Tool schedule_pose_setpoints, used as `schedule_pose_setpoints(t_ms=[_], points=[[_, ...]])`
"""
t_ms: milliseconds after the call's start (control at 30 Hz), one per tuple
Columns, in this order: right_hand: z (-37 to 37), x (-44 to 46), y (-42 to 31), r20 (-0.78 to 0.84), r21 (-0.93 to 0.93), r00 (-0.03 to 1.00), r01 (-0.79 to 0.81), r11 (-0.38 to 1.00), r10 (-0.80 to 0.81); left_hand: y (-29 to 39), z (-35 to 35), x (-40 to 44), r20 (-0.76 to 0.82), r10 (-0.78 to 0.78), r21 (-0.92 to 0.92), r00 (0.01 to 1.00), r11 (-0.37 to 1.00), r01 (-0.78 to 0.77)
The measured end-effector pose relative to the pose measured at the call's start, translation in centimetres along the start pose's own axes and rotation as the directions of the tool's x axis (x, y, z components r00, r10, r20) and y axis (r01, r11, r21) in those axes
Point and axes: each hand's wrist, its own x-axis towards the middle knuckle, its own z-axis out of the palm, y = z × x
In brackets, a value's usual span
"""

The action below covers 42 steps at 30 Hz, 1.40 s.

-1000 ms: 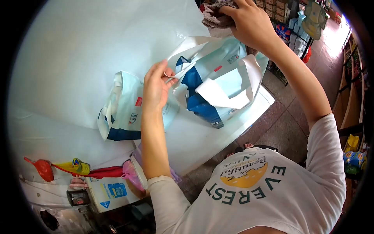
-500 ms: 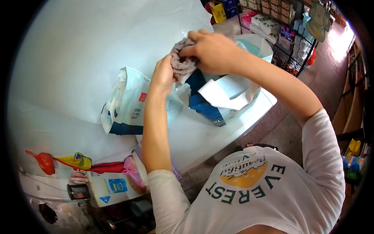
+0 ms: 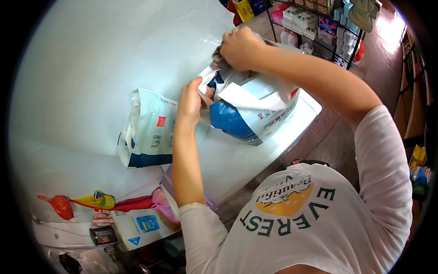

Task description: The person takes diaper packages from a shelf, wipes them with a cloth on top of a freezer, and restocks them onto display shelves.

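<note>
Our left hand (image 3: 188,101) pinches the bag handle (image 3: 207,75), while our right hand (image 3: 242,49) grips the bunched grey cloth (image 3: 218,60) at the mouth of the shopping bag (image 3: 228,119). We seem to be working the cloth there; moving it calls for holding the handle aside.

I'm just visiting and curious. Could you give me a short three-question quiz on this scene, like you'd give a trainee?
1. What do the fingers of the person's right hand hold?
A) a glass bottle
B) a grey-brown bundle of fabric
C) a metal spoon

2. True or false: the left hand lies flat, holding nothing.

3. Fill in the word: the largest lettering on the white short-sleeved shirt reads ____.

Key:
1. B
2. False; it grips a white strap of the open pale-blue and dark-blue bag.
3. EVEREST
</note>
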Motion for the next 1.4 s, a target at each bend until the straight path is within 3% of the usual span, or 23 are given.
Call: schedule_pose_setpoints(t_ms=[67, 100, 133, 200, 267, 333, 400, 467, 533, 567, 600, 667, 733, 800, 867, 933, 1000, 1067, 1133, 1200, 1267, 1333, 1400], points=[[-0.4, 0.4, 1.1, 0.136, -0.087, 0.988, -0.067, 0.994, 0.079, 0.2, 0.2, -0.3, -0.051, -0.012, -0.019, 0.999, 1.000, 0.011], [-2.0, 0.5, 1.6, 0.303, -0.113, 0.947, -0.081, 0.990, 0.112, 0.2, 0.1, -0.5, -0.039, -0.012, -0.051, 0.999, 0.999, 0.010], [-2.1, 0.6, 2.2, 0.301, -0.116, 0.947, -0.080, 0.990, 0.111, 0.3, 0.0, -0.6, -0.028, -0.010, -0.085, 1.000, 0.996, 0.007], [-1.1, 1.5, 4.7, 0.342, 0.035, 0.904, -0.287, 0.957, 0.259, 0.5, -0.3, -0.8, 0.038, 0.005, -0.087, 0.999, 0.996, -0.002], [1.0, 2.7, 7.3, 0.284, 0.185, 0.863, -0.477, 0.859, 0.418, 0.8, -0.6, -1.0, 0.099, 0.019, -0.087, 0.995, 0.996, -0.010], [-2.6, 1.5, 8.7, 0.120, 0.173, 0.889, -0.457, 0.872, 0.442, 1.3, -0.2, -1.0, 0.105, 0.003, -0.028, 0.995, 1.000, 0.000], [-4.1, 0.7, 10.3, 0.127, 0.032, 0.897, -0.431, 0.902, 0.424, 1.8, -0.2, -0.8, 0.128, -0.001, -0.025, 0.992, 1.000, 0.004], [-6.3, -1.2, 9.9, -0.023, 0.100, 0.902, -0.427, 0.899, 0.431, 1.9, -0.3, -0.4, 0.128, 0.001, 0.010, 0.992, 1.000, -0.002], [-6.3, -1.7, 9.1, -0.153, 0.175, 0.917, -0.341, 0.924, 0.368, 2.1, -0.6, -0.2, 0.153, -0.006, 0.031, 0.988, 1.000, 0.001], [-5.6, -2.1, 7.9, -0.270, 0.279, 0.948, -0.090, 0.956, 0.168, 2.2, -0.5, -0.1, 0.171, -0.013, 0.053, 0.985, 0.999, 0.004], [-4.6, -2.6, 6.3, -0.401, 0.349, 0.916, 0.171, 0.921, -0.018, 1.9, -0.1, 0.0, 0.175, -0.015, 0.056, 0.985, 0.998, 0.005], [-4.3, -2.1, 1.9, -0.262, 0.469, 0.959, 0.224, 0.854, -0.108, 0.7, 0.9, 0.3, -0.064, 0.092, -0.077, 0.994, 0.992, -0.097], [-1.7, -0.2, -1.0, -0.123, 0.487, 0.981, 0.194, 0.852, -0.153, -0.6, -0.2, 0.9, -0.016, 0.096, -0.159, 0.995, 0.983, -0.097], [-0.4, -0.2, -1.6, -0.126, 0.437, 0.979, 0.197, 0.878, -0.157, -2.7, -1.6, 1.9, 0.045, 0.105, -0.253, 0.993, 0.963, -0.090], [-0.1, 0.0, -1.9, -0.130, 0.385, 0.976, 0.213, 0.898, -0.176, -1.3, 0.2, 0.2, -0.064, 0.144, -0.128, 0.987, 0.980, -0.152], [0.3, 0.3, -2.1, -0.124, 0.220, 0.985, 0.147, 0.964, -0.122, -0.1, 1.2, -0.7, -0.133, 0.152, -0.053, 0.979, 0.986, -0.160], [0.8, 0.9, -1.9, -0.126, 0.135, 0.985, 0.132, 0.982, -0.115, -0.1, 0.9, -0.9, -0.081, 0.175, -0.062, 0.981, 0.982, -0.180], [0.9, 1.1, -1.7, -0.045, -0.015, 0.999, -0.029, 0.999, 0.028, -0.3, 0.4, -1.0, -0.062, 0.164, -0.028, 0.984, 0.986, -0.166], [0.3, 1.2, -0.8, -0.083, 0.006, 0.995, -0.054, 0.999, 0.054, 0.2, 0.8, -1.4, -0.090, 0.124, -0.007, 0.988, 0.992, -0.125], [-1.2, 1.5, 0.6, 0.182, 0.152, 0.973, -0.172, 0.973, 0.143, 0.5, 0.9, -1.3, -0.112, 0.082, 0.013, 0.990, 0.997, -0.081], [-3.1, 0.5, 3.0, 0.151, 0.276, 0.982, -0.148, 0.950, 0.109, 0.2, 0.2, -0.8, -0.157, 0.110, -0.009, 0.981, 0.994, -0.113], [-3.9, -0.5, 6.5, 0.025, 0.228, 0.998, 0.044, 0.973, -0.051, 0.1, -0.2, -0.6, -0.155, 0.120, -0.004, 0.981, 0.993, -0.122], [-7.0, -1.7, 9.7, 0.186, 0.286, 0.966, -0.226, 0.931, 0.177, 0.2, -0.3, -0.9, -0.151, 0.074, -0.024, 0.986, 0.997, -0.079]])
